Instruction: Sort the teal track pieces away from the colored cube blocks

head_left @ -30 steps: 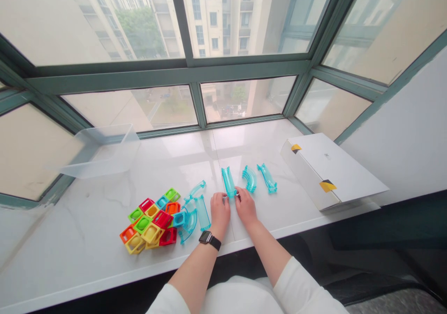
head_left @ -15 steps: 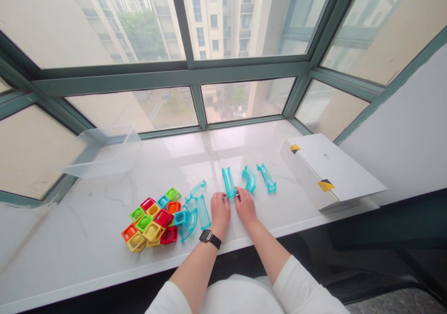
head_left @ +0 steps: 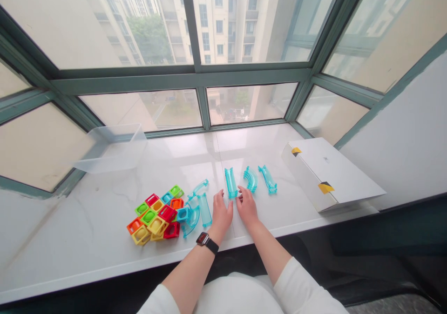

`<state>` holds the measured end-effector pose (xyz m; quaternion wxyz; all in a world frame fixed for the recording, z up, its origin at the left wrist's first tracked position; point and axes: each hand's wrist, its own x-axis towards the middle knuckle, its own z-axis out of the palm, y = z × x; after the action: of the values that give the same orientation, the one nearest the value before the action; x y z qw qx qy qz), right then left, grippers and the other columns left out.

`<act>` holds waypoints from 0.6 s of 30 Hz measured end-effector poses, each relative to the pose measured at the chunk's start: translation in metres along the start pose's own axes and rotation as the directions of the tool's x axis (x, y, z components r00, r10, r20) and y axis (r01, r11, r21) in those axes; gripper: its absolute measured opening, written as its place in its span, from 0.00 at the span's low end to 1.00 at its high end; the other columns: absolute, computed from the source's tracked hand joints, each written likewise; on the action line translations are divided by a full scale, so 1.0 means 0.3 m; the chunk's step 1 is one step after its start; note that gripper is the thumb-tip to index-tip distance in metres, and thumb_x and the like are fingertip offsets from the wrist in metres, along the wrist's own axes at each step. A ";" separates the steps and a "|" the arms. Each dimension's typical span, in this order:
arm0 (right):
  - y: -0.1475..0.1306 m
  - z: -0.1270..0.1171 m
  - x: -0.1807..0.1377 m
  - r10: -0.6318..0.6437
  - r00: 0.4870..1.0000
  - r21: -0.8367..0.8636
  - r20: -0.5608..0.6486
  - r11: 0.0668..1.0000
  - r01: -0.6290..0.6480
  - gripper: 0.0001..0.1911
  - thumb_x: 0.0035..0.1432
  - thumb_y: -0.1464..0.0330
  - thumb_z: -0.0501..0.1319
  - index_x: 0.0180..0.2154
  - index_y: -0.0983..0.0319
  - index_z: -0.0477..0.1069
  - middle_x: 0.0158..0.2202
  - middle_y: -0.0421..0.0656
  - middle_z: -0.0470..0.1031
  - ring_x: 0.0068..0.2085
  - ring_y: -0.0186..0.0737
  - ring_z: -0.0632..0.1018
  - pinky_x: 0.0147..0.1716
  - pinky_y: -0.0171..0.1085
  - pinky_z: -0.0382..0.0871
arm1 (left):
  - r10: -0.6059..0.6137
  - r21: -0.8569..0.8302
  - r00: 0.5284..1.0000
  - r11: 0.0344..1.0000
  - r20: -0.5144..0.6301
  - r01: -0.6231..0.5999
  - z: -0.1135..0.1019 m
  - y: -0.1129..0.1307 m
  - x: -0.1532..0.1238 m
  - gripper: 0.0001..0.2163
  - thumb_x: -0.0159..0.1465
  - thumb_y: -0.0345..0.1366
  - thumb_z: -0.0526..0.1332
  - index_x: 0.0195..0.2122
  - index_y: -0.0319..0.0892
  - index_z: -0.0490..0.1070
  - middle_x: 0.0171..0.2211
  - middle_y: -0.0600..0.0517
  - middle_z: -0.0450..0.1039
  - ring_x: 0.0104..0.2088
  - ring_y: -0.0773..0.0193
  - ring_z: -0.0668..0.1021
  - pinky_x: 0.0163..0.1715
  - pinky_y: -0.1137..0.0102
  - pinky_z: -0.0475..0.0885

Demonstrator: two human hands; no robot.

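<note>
Our open left hand (head_left: 221, 214) and right hand (head_left: 247, 207) rest on the sill (head_left: 272, 221) either side of a straight blue track (head_left: 231, 183), holding nothing; a careless sweep could knock it against the curved track (head_left: 250, 179) nearby.

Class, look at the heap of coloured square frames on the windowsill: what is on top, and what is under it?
The heap shows a yellow frame and a red frame over others. Lower frames are partly covered; the white sill beneath cannot be seen.

White long sleeves (head_left: 303, 288); black smartwatch (head_left: 207, 243) on left wrist (head_left: 217, 232).
</note>
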<state>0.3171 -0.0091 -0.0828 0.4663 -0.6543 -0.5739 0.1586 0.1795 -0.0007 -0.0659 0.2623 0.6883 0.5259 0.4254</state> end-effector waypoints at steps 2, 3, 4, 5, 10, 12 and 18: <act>0.001 -0.011 -0.019 -0.004 1.000 0.015 -0.016 1.000 0.004 0.23 0.65 0.71 0.56 0.61 0.59 0.68 0.50 0.50 0.74 0.41 0.43 0.79 0.44 0.45 0.80 | 0.081 -0.049 0.993 0.996 0.087 -0.077 -0.074 0.043 -0.040 0.26 0.70 0.34 0.60 0.68 0.45 0.57 0.59 0.39 0.68 0.60 0.51 0.74 0.58 0.54 0.75; 0.002 -0.017 -0.030 -0.007 1.000 0.022 -0.024 1.000 0.008 0.23 0.65 0.71 0.56 0.61 0.59 0.68 0.50 0.50 0.73 0.42 0.43 0.79 0.44 0.45 0.80 | 0.116 -0.073 0.984 0.992 0.136 -0.107 -0.122 0.060 -0.063 0.25 0.71 0.34 0.59 0.68 0.47 0.58 0.59 0.40 0.68 0.60 0.53 0.75 0.56 0.56 0.76; 0.003 -0.025 -0.043 -0.008 1.000 0.027 -0.030 1.000 0.009 0.22 0.65 0.71 0.56 0.60 0.59 0.68 0.50 0.50 0.73 0.43 0.44 0.79 0.45 0.45 0.80 | 0.144 -0.091 0.973 0.987 0.181 -0.129 -0.175 0.073 -0.087 0.22 0.72 0.35 0.58 0.66 0.49 0.60 0.58 0.42 0.70 0.56 0.56 0.77 0.53 0.60 0.77; 0.005 -0.034 -0.057 -0.007 0.999 0.031 -0.033 0.999 0.008 0.22 0.64 0.71 0.57 0.59 0.59 0.69 0.49 0.49 0.74 0.43 0.44 0.79 0.44 0.45 0.80 | 0.157 -0.096 0.964 0.986 0.213 -0.140 -0.231 0.077 -0.111 0.18 0.73 0.35 0.56 0.63 0.50 0.64 0.55 0.44 0.72 0.51 0.58 0.79 0.49 0.62 0.78; 0.006 -0.076 -0.126 0.029 1.000 0.032 0.002 0.999 -0.029 0.17 0.63 0.70 0.57 0.53 0.59 0.72 0.42 0.46 0.75 0.39 0.44 0.79 0.42 0.45 0.79 | 0.122 0.087 0.955 0.985 0.270 -0.151 -0.465 -0.011 -0.222 0.12 0.74 0.39 0.54 0.33 0.48 0.71 0.28 0.53 0.71 0.29 0.62 0.75 0.33 0.67 0.71; -0.003 -0.085 -0.148 0.033 0.999 0.027 0.027 0.999 -0.034 0.14 0.64 0.68 0.57 0.51 0.59 0.72 0.41 0.46 0.76 0.40 0.45 0.79 0.43 0.46 0.79 | 0.088 0.139 0.963 0.982 0.256 -0.126 -0.512 -0.066 -0.257 0.16 0.75 0.41 0.53 0.28 0.47 0.68 0.25 0.53 0.68 0.28 0.63 0.74 0.31 0.68 0.68; -0.063 -0.068 -0.204 -0.023 0.991 -0.041 0.130 0.999 0.029 0.12 0.65 0.68 0.57 0.49 0.58 0.73 0.41 0.46 0.78 0.44 0.49 0.79 0.49 0.50 0.74 | 0.029 0.166 0.986 0.984 0.163 -0.057 -0.518 -0.151 -0.315 0.17 0.75 0.42 0.52 0.28 0.47 0.67 0.24 0.53 0.67 0.26 0.62 0.72 0.29 0.68 0.66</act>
<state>0.3031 -0.0746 -0.0774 0.4160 -0.6449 -0.6146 0.1825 0.0150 -0.0897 -0.0542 0.2346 0.7514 0.5224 0.3278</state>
